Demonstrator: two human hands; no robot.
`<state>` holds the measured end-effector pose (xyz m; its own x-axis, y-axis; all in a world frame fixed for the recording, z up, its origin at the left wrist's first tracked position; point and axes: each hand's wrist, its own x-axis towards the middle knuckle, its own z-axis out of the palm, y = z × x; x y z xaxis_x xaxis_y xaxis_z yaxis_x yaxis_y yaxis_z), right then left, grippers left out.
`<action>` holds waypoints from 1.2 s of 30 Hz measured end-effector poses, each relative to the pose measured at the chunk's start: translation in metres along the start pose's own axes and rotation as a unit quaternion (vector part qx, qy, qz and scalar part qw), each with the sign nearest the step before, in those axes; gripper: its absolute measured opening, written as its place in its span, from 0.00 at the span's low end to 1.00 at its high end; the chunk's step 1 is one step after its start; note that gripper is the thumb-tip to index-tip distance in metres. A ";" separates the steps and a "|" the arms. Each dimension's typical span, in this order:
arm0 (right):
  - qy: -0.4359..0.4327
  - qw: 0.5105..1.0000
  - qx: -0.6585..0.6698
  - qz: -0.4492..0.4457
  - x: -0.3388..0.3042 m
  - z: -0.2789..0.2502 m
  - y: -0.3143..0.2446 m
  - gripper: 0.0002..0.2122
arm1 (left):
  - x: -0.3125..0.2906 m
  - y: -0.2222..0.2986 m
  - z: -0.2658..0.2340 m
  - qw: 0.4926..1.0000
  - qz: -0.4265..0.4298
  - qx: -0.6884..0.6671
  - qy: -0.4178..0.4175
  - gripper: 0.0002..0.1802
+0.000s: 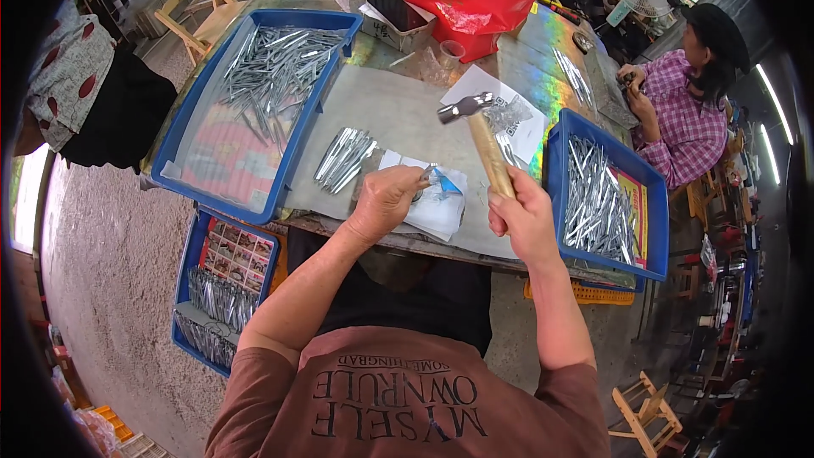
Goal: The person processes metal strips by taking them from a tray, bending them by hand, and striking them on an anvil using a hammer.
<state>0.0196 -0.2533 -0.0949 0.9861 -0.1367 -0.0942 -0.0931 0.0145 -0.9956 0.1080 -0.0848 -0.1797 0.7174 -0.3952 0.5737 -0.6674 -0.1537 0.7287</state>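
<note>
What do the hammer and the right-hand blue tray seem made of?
Hammer: head apparently polished steel, given its bright glints; smooth handle probably wood, from its tan colour. Blue tray: likely moulded plastic, from its even colour and sheen.

From the person's head, one wide fisheye view looks steeply down, near the left hand [388, 201] and right hand [527, 214], facing across the worktable [531, 59], with the brown shirt [407, 403] nearest.

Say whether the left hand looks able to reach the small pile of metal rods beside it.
Probably yes: the pile of metal rods lies just left of the left hand with nothing visible between, though it seems to pinch a metal piece.
</note>
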 end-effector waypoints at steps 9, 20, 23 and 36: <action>-0.011 0.942 -0.290 -0.167 -0.042 -0.001 -0.030 0.19 | 0.000 0.005 0.000 1.000 0.015 0.017 0.020 0.03; 0.128 0.916 -0.258 -0.279 -0.069 0.012 -0.091 0.19 | 0.000 0.006 0.001 0.999 0.029 0.016 0.028 0.05; -0.027 0.864 -0.476 -0.164 -0.048 0.008 -0.058 0.20 | 0.001 0.004 0.003 0.999 0.031 0.032 0.026 0.05; 0.084 0.833 -0.431 -0.337 -0.067 0.004 -0.090 0.21 | -0.001 0.008 0.003 0.998 0.041 0.005 0.042 0.06</action>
<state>-0.0374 -0.2416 0.0014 0.8281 0.0369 0.5593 0.3384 -0.8283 -0.4465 0.1013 -0.0889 -0.1751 0.6737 -0.3295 0.6614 -0.7267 -0.1331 0.6739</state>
